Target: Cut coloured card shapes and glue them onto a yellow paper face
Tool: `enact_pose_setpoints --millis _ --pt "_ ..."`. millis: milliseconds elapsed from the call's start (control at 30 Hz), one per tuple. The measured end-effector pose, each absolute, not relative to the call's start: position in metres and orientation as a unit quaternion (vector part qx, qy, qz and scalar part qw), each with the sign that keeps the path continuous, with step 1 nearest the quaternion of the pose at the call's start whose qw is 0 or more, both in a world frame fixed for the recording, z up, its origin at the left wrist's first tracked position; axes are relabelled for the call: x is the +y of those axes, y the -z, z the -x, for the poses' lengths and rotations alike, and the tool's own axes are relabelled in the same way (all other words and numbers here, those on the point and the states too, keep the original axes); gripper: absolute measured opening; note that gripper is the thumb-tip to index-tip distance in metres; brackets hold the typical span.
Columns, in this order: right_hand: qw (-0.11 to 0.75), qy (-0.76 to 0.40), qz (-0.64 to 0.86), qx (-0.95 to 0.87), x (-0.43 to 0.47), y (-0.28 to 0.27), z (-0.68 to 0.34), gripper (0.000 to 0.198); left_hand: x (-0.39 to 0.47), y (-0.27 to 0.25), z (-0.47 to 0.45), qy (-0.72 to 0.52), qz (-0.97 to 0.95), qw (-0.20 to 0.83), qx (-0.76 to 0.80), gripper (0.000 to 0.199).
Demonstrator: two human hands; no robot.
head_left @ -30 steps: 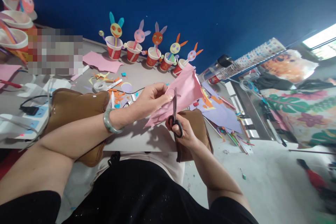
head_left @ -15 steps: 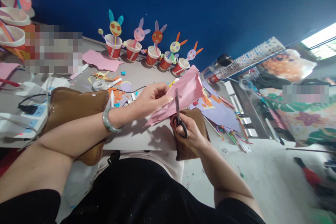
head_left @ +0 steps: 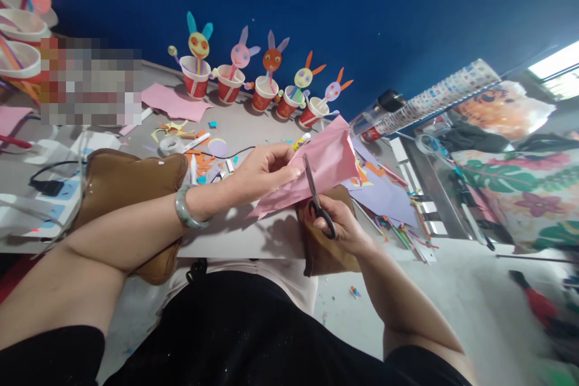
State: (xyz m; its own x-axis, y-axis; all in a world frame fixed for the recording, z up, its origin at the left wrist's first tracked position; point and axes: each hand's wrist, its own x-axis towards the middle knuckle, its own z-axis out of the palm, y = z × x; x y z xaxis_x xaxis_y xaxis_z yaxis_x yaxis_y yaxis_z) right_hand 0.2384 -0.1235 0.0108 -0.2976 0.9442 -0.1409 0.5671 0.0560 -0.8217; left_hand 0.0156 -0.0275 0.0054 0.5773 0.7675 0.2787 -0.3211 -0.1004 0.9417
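A sheet of pink paper (head_left: pixel 332 154) is pinched at its left side by my left hand (head_left: pixel 271 169), thumb on top, above the table edge. My right hand (head_left: pixel 341 226) grips black-handled scissors (head_left: pixel 315 193), with fingers in the loops. The scissor blades point up and away, lying against the paper just right of my left thumb. Whether the blades are parted is hard to make out. Below my right hand lies a brown cushion (head_left: pixel 316 247).
Several red-and-white paper cups (head_left: pixel 228 87) with paper rabbit heads line the blue wall. Paper scraps (head_left: pixel 203 160), a tape roll (head_left: pixel 170 146) and markers lie left of my hands. Purple paper (head_left: pixel 384 196) and pencils are at right. Another brown cushion (head_left: pixel 131 193) and power strips (head_left: pixel 49 202) sit left.
My right hand and the scissors have shifted right and slightly down, with the blades tilting further left. The pink paper's right end has moved slightly right. My left hand keeps its pinch.
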Motion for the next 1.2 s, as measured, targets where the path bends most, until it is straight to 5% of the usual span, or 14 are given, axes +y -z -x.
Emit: enact_pose_setpoints --millis 1200 --pt "0.144 -0.446 0.535 -0.703 -0.115 -0.04 -0.263 0.063 -0.031 -0.009 -0.013 -0.373 -0.645 0.647 0.163 0.014"
